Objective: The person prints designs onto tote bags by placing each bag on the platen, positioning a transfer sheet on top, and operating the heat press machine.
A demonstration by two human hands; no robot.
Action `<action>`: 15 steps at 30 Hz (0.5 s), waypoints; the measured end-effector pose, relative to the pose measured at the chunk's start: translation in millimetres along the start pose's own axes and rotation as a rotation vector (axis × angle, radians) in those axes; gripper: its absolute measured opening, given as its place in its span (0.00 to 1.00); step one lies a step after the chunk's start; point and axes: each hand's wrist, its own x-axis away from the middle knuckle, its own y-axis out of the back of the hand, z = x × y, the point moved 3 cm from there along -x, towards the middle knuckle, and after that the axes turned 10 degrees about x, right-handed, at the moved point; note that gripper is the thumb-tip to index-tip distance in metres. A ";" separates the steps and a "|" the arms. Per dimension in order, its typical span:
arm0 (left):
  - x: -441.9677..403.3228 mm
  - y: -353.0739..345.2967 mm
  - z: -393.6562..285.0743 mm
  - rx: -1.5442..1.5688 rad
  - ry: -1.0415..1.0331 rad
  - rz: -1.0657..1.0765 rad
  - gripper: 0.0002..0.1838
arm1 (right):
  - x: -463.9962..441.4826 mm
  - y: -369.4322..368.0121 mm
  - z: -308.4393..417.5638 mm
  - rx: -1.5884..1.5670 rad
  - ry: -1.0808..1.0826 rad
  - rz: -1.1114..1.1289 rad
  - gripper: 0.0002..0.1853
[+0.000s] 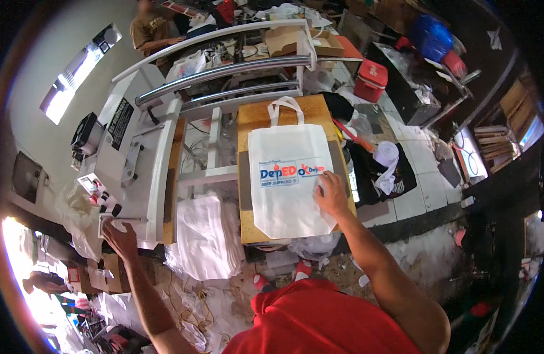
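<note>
A white tote bag (289,203) lies flat on a wooden board (248,112), its two handles pointing away from me. Blue and red "DepED" print (278,172) shows across its middle, on what looks like a clear sheet. My right hand (332,194) rests on the bag at the print's right end, fingers loosely bent and apart. At the front corner of the white press machine (139,194), my left hand (122,241) has its fingers spread against the edge by a thin bar. Between the machine and the board sits a stack of white bags (204,236).
A long metal roller (224,74) spans the machine's far side. Right of the board are a white roll (385,154) on black cloth and a red cooler (371,79). Another person (151,29) stands at the back left. Cords and scraps litter the floor.
</note>
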 end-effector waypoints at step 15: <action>-50.1 -34.6 44.1 -0.174 -0.091 0.428 0.13 | 3.3 -0.8 0.4 -0.003 -0.005 -0.034 0.26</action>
